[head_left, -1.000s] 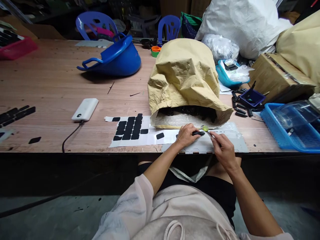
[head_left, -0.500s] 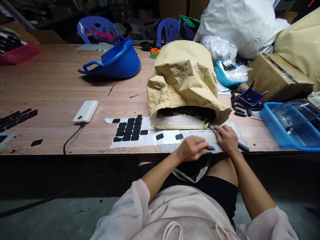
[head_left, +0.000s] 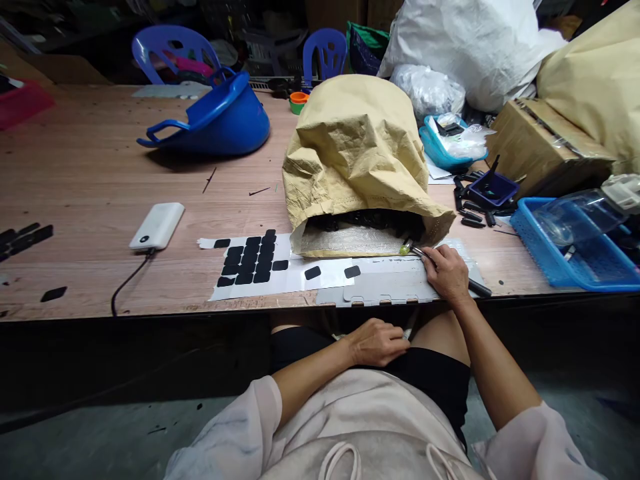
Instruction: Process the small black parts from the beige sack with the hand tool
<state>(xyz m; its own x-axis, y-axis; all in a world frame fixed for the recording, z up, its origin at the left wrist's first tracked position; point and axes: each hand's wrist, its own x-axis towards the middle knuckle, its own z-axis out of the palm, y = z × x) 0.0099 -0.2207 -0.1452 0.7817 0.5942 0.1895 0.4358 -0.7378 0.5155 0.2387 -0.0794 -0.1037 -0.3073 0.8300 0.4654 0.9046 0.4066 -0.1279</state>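
My right hand (head_left: 447, 272) rests on a grey board (head_left: 385, 283) at the table's front edge. Its fingers are closed around a small hammer-like tool (head_left: 480, 288) with a dark handle, a metal shaft and a yellow-green tip. That tip lies at the mouth of a tan paper sack (head_left: 357, 147), which has dark pieces inside. Below the table edge, over my lap, is my left hand (head_left: 377, 343) with fingers curled, beside the pale edge of a bag (head_left: 411, 325). What those fingers hold is hidden. Black rounded pads (head_left: 250, 259) lie on a white sheet (head_left: 295, 283) left of the board.
A white power bank (head_left: 157, 227) with a black cable lies to the left. Behind it sits a blue basin (head_left: 220, 120). On the right are a blue basket (head_left: 545, 247), a small purple tray (head_left: 493, 190) among black pieces, and a cardboard box (head_left: 550, 143).
My left hand has moved from above the board, where it held a small black piece, down to my lap. My right hand keeps its hold on the tool. The view has shifted slightly.
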